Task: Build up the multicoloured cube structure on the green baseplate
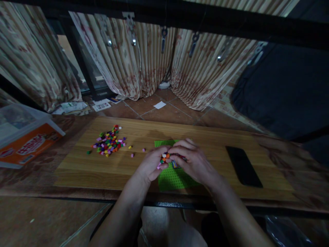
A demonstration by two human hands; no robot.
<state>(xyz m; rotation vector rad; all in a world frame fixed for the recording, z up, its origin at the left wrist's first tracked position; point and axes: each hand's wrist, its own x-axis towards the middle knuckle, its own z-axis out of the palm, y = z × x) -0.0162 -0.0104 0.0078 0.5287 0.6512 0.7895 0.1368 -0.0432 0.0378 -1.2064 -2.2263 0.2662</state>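
Observation:
My left hand [151,161] is cupped, palm up, around several small coloured toy bricks [163,159] in orange, white, green, red and pink. My right hand [191,159] meets it, thumb and fingertips pinched together at the edge of these bricks; whether a brick is between them is hidden. Below both hands lies a bright green studded baseplate [177,178]. Part of a low multicoloured brick build [176,164] shows on the plate, mostly covered by my right hand.
A loose pile of coloured bricks [109,142] lies on the left of the wooden board [102,173], with a few strays between it and the plate. A black phone-like slab [243,166] rests at right. A clear plastic box [28,133] with an orange label stands far left.

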